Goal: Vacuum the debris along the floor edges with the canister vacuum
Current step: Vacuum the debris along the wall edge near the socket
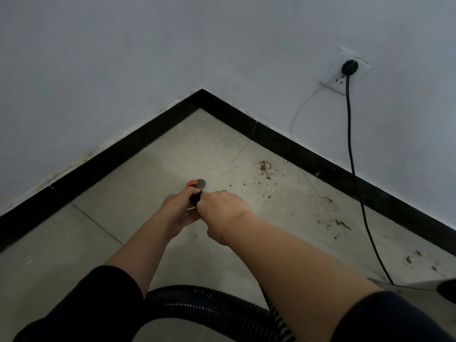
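The left hand (178, 213) and right hand (222, 211) hide most of the nozzle (198, 184). The hose (197, 302) leaves the near edge. A dark shape (447, 290), near right, is cut off.

light: dim, cool, flat | brightest: pale patch on the floor (172, 166) mid-frame | walls (123, 45): grey, darker toward the upper corners | baseboard (98, 164): nearly black, detail lost | shadows: soft, faint | sharpness: soft, slightly smeared | edges: wide-angle stretch

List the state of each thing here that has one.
left hand: grips the vacuum wand
right hand: grips the vacuum wand
vacuum wand: held in both hands, tip apart from debris
debris: scattered by the right baseboard, not picked up
plug: seated in wall socket
hose: curved below the arms
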{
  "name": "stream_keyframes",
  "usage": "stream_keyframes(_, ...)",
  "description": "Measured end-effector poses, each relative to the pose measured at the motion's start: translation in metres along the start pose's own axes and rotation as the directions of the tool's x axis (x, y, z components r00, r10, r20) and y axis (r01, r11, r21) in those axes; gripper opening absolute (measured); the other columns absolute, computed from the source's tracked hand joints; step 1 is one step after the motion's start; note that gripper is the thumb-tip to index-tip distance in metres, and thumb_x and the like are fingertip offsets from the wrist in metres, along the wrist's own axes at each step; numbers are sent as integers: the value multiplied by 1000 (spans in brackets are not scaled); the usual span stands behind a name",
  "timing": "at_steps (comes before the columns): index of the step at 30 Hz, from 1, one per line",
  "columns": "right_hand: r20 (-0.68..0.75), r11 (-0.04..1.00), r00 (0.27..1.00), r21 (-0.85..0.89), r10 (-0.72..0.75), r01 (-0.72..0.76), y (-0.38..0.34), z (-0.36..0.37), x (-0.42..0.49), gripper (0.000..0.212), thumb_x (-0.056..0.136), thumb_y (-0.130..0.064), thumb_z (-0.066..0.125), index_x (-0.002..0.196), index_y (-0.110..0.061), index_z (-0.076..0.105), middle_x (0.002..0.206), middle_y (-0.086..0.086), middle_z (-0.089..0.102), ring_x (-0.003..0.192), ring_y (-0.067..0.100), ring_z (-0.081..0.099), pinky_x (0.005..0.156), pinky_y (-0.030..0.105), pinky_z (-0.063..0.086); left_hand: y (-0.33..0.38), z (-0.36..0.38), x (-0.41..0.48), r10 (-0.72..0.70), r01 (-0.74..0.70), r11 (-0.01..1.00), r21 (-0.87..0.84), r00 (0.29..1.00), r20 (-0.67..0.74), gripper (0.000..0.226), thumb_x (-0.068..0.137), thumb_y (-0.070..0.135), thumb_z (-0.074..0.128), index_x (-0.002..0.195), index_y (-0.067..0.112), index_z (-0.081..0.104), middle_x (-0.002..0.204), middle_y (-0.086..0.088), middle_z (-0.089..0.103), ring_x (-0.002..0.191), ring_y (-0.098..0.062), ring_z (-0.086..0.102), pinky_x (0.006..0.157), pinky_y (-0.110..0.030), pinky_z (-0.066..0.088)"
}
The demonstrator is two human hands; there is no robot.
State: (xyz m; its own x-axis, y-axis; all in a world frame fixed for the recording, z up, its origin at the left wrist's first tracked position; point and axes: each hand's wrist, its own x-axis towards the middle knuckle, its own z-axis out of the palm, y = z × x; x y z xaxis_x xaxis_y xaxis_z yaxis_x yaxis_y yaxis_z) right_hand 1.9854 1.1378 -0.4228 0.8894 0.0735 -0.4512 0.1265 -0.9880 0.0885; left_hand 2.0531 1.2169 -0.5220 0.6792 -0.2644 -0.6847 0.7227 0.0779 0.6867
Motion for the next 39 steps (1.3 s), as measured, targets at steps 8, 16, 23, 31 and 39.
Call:
stream_keyframes(8, 26, 1000, 1000, 26, 8, -9, 10, -3, -5, 36, 93, -4, 56, 128, -5, 52, 126, 11, 55, 112, 29, 56, 73, 30, 40, 10, 13, -7, -47, 53, 989, 140, 998, -47, 31, 90, 12, 60, 117, -2, 60, 84, -11, 63, 68, -20, 60, 50, -28, 47)
stream_keyframes(16, 26, 1000, 1000, -3, 3, -3, 14, -6, 5, 33, 93, -4, 54, 126, -5, 50, 120, 12, 56, 107, 29, 56, 71, 28, 39, 17, 10, 6, -55, 53, 995, 88, 998, 17, 28, 94, 12, 59, 117, -3, 58, 93, -11, 64, 78, -20, 62, 57, -27, 50)
stream_keyframes(23, -15, 999, 999, -19, 30, -30, 11, -3, 45, 49, 94, -6, 51, 140, -2, 34, 124, 15, 49, 111, 29, 49, 74, 31, 40, 30, 0, 45, -18, 18, 1000, 5, 1000, -5, 15, 94, 12, 58, 104, 0, 59, 98, -14, 65, 82, -20, 64, 63, -28, 53)
stream_keyframes(31, -109, 1000, 994, 23, 8, -6, 3, -11, 116, 53, 94, -10, 49, 142, -5, 28, 125, 15, 46, 107, 26, 47, 70, 30, 37, 75, -48, 99, -26, 25, 999, -27, 999, -45, 25, 93, 15, 63, 113, 0, 61, 104, -17, 69, 93, -26, 69, 67, -29, 56)
stream_keyframes(39, -115, 999, 993, -23, -24, 22, 5, -17, 162, 63, 96, -16, 50, 149, -4, 16, 134, 17, 40, 110, 28, 47, 78, 35, 46, 108, -74, 136, -83, 84, 995, -49, 996, 10, 13, 90, 12, 66, 101, 5, 63, 100, -15, 71, 91, -26, 71, 63, -27, 59)
